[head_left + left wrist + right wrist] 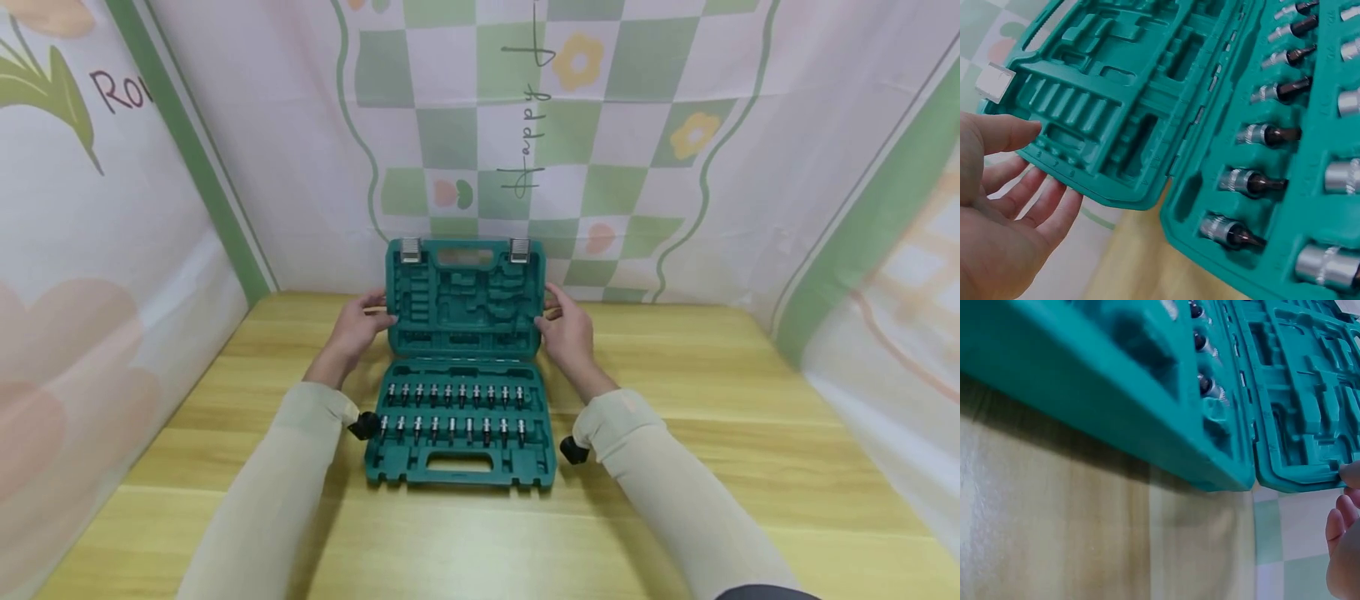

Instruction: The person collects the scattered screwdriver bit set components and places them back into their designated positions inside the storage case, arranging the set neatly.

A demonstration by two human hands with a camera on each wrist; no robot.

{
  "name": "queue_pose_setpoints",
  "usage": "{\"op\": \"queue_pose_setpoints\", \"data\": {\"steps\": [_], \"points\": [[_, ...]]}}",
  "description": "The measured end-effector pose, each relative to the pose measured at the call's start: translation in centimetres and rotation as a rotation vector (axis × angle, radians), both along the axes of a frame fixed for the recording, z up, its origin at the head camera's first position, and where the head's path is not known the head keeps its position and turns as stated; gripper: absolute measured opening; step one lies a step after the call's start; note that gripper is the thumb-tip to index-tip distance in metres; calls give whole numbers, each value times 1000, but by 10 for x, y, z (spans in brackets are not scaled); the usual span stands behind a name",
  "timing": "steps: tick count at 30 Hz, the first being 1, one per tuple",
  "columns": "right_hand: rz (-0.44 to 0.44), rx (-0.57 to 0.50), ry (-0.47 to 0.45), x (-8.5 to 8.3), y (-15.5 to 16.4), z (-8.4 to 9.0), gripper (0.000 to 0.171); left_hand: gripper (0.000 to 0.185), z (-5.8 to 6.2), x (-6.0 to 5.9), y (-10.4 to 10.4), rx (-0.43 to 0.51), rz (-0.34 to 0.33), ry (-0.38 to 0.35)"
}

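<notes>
A person's left hand (358,325) and right hand (566,329), fingers spread, brace both edges of the raised lid (465,296) so it stands upright; the green tool case (461,462) lies open mid-table (750,467), bit sockets (453,393) in rows.

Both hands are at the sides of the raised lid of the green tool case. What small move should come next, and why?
Probably tip the lid forward: the left hand and right hand flank its side edges, and the bits sit in their slots.
</notes>
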State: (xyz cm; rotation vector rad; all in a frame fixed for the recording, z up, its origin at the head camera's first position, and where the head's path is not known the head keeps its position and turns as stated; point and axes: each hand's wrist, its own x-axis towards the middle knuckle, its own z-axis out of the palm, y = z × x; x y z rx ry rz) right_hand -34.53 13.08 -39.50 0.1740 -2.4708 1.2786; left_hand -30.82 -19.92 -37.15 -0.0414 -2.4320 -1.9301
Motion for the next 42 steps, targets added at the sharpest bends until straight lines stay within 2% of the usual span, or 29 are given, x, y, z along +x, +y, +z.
{"op": "queue_pose_setpoints", "data": {"steps": [5,11,20,26,31,34,42], "points": [[11,-23,82,3,0,8,52,58,9,1,0,-13,10,49],[62,-95,99,6,0,17,56,61,19,1,1,-14,24,85],[107,-175,202,10,3,29,54,61,35,7,1,-17,32,132],[131,-161,237,14,2,40,53,65,46,13,-1,-114,60,174],[154,-151,260,19,1,47,50,69,55,20,-2,-253,61,171],[161,-131,262,22,2,49,48,70,61,25,-2,-306,52,163],[175,-61,269,31,6,54,47,60,68,31,0,-292,38,172]]}}
